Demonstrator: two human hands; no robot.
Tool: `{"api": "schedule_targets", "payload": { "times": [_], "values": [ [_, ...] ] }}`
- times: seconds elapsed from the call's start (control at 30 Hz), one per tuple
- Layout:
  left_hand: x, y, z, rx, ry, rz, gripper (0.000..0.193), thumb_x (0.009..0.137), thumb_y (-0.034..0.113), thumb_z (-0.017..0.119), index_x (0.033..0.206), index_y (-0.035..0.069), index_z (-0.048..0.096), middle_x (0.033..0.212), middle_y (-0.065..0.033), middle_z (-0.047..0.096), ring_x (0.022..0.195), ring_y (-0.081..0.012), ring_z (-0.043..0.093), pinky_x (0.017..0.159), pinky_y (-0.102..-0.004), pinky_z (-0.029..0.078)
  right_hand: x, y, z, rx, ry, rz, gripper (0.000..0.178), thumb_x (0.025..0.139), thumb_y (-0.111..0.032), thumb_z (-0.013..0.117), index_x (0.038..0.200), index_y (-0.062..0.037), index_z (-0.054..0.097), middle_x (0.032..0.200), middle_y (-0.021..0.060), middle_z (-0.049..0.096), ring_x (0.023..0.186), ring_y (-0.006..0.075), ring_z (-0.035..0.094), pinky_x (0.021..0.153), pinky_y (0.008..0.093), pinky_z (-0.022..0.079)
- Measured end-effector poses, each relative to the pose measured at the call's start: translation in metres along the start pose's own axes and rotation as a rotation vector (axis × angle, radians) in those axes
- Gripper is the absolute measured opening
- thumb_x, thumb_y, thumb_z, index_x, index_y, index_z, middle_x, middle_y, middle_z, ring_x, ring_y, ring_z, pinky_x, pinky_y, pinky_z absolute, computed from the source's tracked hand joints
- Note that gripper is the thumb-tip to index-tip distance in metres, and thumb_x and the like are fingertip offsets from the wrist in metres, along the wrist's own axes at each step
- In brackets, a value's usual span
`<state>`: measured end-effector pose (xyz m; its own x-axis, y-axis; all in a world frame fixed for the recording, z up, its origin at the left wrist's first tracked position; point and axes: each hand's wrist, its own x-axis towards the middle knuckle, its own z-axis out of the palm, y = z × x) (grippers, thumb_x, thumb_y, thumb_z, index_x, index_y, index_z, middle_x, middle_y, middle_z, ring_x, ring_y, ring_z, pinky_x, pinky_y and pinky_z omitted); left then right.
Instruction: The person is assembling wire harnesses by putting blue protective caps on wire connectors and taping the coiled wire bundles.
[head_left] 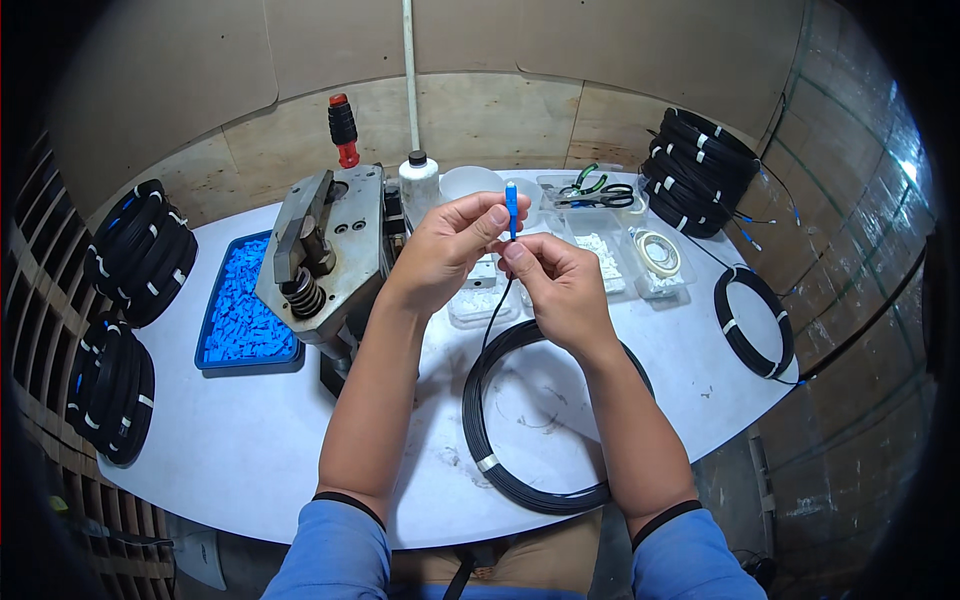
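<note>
One blue connector point(514, 212) stands nearly upright over the table point(690, 345), white end topmost. The left hand point(447, 243) is nearer, thumb and finger closed on its side; the right hand point(567, 292), just below, pinches the black cable point(495, 318) near its lower end.

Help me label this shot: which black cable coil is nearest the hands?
The coil at the front middle of the table; the other coils sit toward its left and right edges.
</note>
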<state>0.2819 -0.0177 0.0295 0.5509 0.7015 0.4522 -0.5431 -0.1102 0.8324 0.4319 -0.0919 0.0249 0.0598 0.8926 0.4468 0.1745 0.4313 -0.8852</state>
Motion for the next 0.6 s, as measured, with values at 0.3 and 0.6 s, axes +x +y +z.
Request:
{"api": "schedule_targets", "payload": {
  "times": [0.3, 0.6],
  "values": [
    [0.0008, 0.0007, -0.0022, -0.088, -0.042, -0.018, 0.02, 0.096, 0.018, 0.062, 0.11, 0.003, 0.065, 0.106, -0.0056, 0.064, 0.099, -0.0147, 0.059, 0.084, -0.0327, 0.047, 0.0004, 0.0051, 0.0005, 0.04, -0.048, -0.019, 0.021, 0.098, -0.018, 0.058, 0.097, 0.0006, 0.068, 0.081, 0.0025, 0.067, 0.075, 0.007, 0.059, 0.069, 0.0245, 0.048],
    [0.0011, 0.0009, -0.0012, -0.034, -0.004, 0.058, 0.015, 0.094, 0.012, 0.064, 0.106, 0.003, 0.065, 0.104, -0.006, 0.065, 0.095, -0.0142, 0.059, 0.083, -0.0315, 0.048, -0.0016, 0.0003, 0.0061, 0.046, 0.002, -0.048, 0.017, 0.095, -0.016, 0.064, 0.097, 0.0003, 0.067, 0.079, 0.0024, 0.067, 0.071, 0.0066, 0.059, 0.066, 0.0238, 0.048]
  ]
}}
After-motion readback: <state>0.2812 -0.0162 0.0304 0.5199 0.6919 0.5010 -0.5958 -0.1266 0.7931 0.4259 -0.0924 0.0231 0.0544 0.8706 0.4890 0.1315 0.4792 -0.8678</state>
